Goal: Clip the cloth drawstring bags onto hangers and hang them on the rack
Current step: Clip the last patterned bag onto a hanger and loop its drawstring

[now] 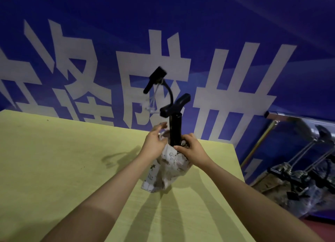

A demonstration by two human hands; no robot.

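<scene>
Two bare forearms reach forward from the bottom edge over a yellow-green table (pixel 54 160). A printed cloth drawstring bag (pixel 168 167) stands on the table between the hands, its lower end resting on the surface and its mouth gathered up top. Right hand (pixel 190 147): fingers closed, pinching the gathered bag cloth at the base of a black pump-like object (pixel 175 129). Left hand (pixel 155 138): fingers partly curled at the other side of the bag mouth; whether it grips the cloth, cannot tell. The black object rises upright out of the bag, with a T-shaped handle and a curved black hose ending in a black block. Behind the table, a blue banner (pixel 181 33) with large white characters. Far right, a metal rack (pixel 290 118) with black clip hangers (pixel 293 174) below it.
</scene>
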